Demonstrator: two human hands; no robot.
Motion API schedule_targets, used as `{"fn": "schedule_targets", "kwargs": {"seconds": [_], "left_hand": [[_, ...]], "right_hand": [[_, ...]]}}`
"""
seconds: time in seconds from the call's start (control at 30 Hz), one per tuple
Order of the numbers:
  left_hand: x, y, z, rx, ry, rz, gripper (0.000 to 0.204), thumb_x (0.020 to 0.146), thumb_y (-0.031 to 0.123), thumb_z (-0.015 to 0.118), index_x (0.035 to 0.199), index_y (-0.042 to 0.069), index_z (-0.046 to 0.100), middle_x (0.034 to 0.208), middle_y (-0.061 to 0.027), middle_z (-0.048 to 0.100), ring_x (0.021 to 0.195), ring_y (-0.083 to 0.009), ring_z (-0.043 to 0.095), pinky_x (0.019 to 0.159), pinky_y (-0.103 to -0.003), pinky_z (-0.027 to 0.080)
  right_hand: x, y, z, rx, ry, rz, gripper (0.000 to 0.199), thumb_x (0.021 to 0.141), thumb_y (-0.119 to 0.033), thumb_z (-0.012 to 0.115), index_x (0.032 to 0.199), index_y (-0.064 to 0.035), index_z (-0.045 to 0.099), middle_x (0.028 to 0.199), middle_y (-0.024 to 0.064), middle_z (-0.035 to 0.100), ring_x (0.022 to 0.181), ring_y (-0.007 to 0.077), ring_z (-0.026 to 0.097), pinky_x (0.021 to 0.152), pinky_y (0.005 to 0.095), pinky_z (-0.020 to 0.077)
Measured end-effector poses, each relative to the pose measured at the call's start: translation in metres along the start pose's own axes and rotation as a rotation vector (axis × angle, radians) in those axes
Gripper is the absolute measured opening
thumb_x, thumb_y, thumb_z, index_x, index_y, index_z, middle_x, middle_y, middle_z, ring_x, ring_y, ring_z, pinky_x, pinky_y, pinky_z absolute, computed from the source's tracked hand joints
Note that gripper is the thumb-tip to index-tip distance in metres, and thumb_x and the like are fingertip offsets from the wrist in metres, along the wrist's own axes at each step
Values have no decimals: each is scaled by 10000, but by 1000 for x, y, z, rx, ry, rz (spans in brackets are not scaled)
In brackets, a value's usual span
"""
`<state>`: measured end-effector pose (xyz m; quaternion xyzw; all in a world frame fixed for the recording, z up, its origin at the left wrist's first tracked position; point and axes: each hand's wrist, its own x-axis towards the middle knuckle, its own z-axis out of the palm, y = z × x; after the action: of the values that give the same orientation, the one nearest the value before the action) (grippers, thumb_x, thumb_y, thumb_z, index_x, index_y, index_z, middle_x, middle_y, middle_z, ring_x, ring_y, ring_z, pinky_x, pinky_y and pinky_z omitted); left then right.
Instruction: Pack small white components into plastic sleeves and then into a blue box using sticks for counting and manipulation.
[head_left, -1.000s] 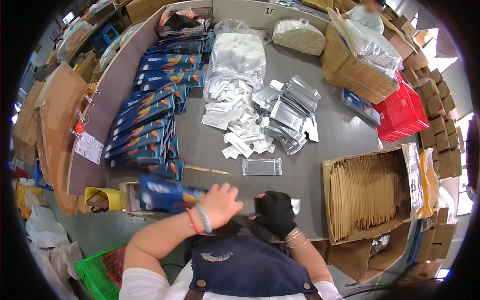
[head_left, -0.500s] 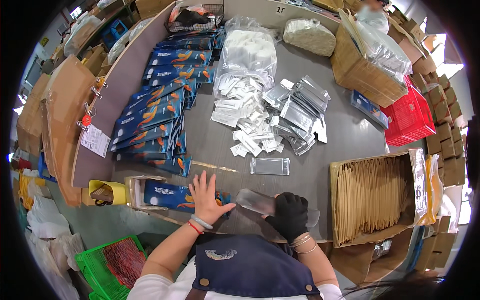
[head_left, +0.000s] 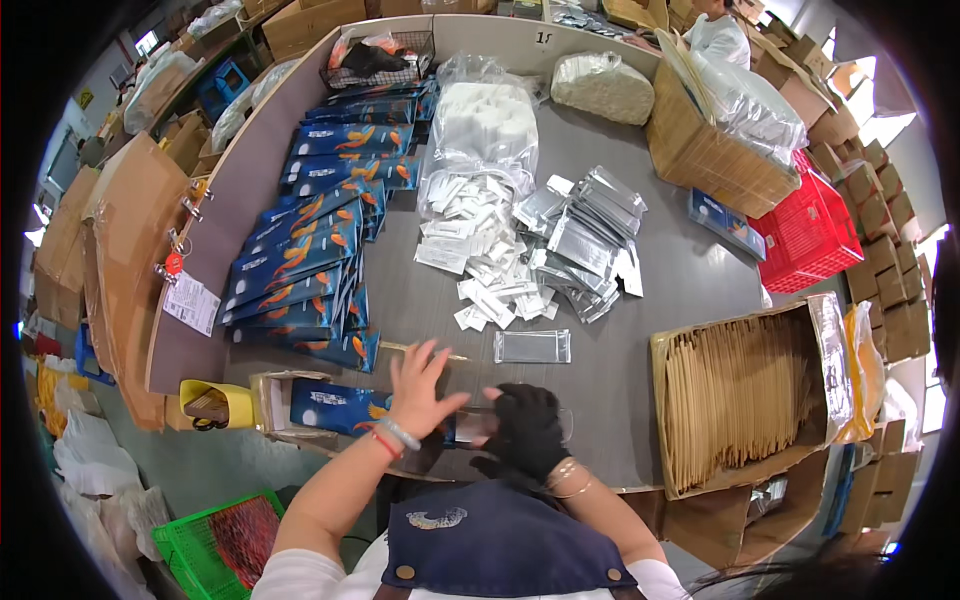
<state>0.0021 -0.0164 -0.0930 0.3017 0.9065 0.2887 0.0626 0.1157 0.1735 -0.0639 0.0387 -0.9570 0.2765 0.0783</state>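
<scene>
My left hand is open, fingers spread, resting at the right end of a blue printed package. That package lies flat with its left end in a small cardboard box. In a black fingerless glove, my right hand is closed on a clear plastic sleeve, whose left end reaches the package beneath my left hand. The glove hides the sleeve's middle. Farther up lies a single silver packet, apart from both hands.
Blue packages overlap along the left wall. White sachets and silver packets form piles mid-table. On the right stands an open carton of brown card pieces. A yellow cup hangs at the left edge; a red crate stands beyond the right.
My right hand has moved left with the clear plastic sleeve, bringing its end to the blue package. The left hand has stayed nearly in place, shifting slightly right and staying open.
</scene>
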Motion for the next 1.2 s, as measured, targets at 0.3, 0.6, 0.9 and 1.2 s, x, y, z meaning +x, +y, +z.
{"fn": "schedule_targets", "kwargs": {"seconds": [0.3, 0.6, 0.9, 1.2], "left_hand": [[131, -12, 21, 346, 140, 381, 205, 742, 189, 716, 937, 177, 652, 1007, 11, 608, 997, -212, 527, 877, -406, 364], [140, -20, 18, 421, 239, 551, 78, 807, 162, 634, 882, 141, 643, 866, 23, 604, 886, -196, 552, 828, -383, 365], [127, 31, -6, 195, 213, 280, 52, 746, 159, 715, 787, 162, 683, 859, 10, 621, 882, -225, 567, 822, -405, 369], [92, 59, 36, 170, -43, 284, 404, 676, 236, 810, 1042, 163, 657, 1024, -9, 585, 976, -235, 529, 843, -404, 351]], "right_hand": [[-113, 140, -108, -338, 635, 484, 398, 767, -138, 755, 1115, -21, 601, 1087, 139, 625, 1028, 306, 587, 903, 401, 467], [-193, 183, -154, -509, 220, 1120, 392, 833, -249, 646, 1087, 49, 620, 1071, 212, 623, 1075, 385, 559, 940, 450, 448], [-201, 196, -145, -502, 370, 1052, 315, 889, -211, 585, 1090, 26, 629, 1061, 223, 634, 1026, 401, 585, 890, 452, 465], [-208, 193, -139, -529, 796, 1071, 296, 973, -166, 497, 1111, 70, 612, 1071, 209, 645, 991, 360, 608, 876, 412, 474]]}}
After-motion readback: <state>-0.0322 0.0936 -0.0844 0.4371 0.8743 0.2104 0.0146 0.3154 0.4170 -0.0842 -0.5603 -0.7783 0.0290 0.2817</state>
